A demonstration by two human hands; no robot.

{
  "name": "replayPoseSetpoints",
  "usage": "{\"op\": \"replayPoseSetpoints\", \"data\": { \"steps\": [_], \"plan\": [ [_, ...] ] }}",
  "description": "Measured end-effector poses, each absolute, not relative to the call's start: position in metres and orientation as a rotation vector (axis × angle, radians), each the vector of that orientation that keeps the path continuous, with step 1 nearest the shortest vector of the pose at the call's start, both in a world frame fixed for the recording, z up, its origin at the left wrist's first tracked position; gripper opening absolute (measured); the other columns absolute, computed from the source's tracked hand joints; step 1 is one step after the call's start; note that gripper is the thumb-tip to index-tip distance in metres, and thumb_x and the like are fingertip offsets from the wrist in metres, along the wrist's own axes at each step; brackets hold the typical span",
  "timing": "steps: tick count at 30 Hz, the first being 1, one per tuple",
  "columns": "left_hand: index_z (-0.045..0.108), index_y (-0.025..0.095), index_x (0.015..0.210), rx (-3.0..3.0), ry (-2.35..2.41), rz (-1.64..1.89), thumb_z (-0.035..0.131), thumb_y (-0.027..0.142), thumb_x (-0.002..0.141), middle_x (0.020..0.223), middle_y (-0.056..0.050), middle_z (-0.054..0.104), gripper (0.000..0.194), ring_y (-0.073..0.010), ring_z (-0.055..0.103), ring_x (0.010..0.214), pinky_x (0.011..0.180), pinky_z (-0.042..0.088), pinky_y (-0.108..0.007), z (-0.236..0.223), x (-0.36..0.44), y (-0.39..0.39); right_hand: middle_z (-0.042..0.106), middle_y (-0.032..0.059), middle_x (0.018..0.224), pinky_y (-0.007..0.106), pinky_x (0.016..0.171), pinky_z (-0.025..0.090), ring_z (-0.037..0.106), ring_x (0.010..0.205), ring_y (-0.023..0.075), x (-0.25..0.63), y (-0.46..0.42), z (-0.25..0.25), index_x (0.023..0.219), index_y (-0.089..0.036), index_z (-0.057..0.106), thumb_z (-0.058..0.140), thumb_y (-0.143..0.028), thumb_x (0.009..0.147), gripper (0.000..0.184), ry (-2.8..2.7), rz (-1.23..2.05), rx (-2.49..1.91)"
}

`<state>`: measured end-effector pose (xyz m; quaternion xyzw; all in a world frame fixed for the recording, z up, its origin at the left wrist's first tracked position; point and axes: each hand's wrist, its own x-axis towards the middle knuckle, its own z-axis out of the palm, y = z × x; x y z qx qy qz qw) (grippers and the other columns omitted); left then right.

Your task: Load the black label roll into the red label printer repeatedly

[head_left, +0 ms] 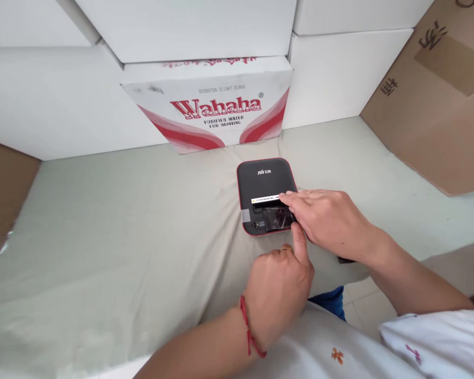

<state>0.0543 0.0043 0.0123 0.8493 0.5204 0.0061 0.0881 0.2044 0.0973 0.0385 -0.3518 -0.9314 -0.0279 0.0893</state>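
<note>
A black box-shaped device (262,183) with rounded corners and a red rim lies on the cloth, white lettering near its top. A white warning strip (264,199) crosses its middle. Below the strip is a dark, shiny piece of plastic film (276,218). My right hand (326,216) reaches over the device's right side, fingers closed together at the film's right end, tips touching the strip. My left hand (280,279) is just below the device. Its index finger stretches up to the film's lower right corner; its other fingers are curled and their undersides are hidden.
A white and red Wahaha water carton (221,113) stands behind the device, against stacked white boxes (197,26). Brown cardboard boxes stand at the right (438,105) and left (3,195). A pale green cloth (122,237) covers the surface. A small dark object (345,260) shows below my right wrist.
</note>
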Motion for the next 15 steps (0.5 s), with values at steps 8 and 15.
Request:
{"op": "replayPoseSetpoints", "data": {
  "steps": [8, 15],
  "plan": [
    [0.052, -0.001, 0.147, 2.558, 1.592, 0.353, 0.055, 0.015, 0.092, 0.066, -0.003, 0.072, 0.058, -0.0232, 0.066, 0.045, 0.038, 0.041, -0.033, 0.007, 0.042, 0.001, 0.082, 0.0071, 0.129, 0.031, 0.101, 0.064, 0.077, 0.122, 0.0191, 0.209, 0.086, 0.002, 0.136, -0.017, 0.07, 0.051, -0.007, 0.105, 0.038, -2.368, 0.066, -1.063],
    [0.059, 0.024, 0.138, 2.129, 1.636, 1.118, 0.056, 0.017, 0.101, 0.073, 0.007, 0.07, 0.038, -0.0094, 0.06, 0.053, 0.058, 0.049, -0.023, 0.013, 0.002, 0.01, 0.078, 0.0113, 0.137, 0.055, 0.124, 0.048, 0.069, 0.136, 0.0252, 0.215, 0.073, -0.012, 0.122, -0.02, 0.076, 0.053, -0.004, 0.102, 0.034, -2.311, 0.222, -0.805]
  ]
}}
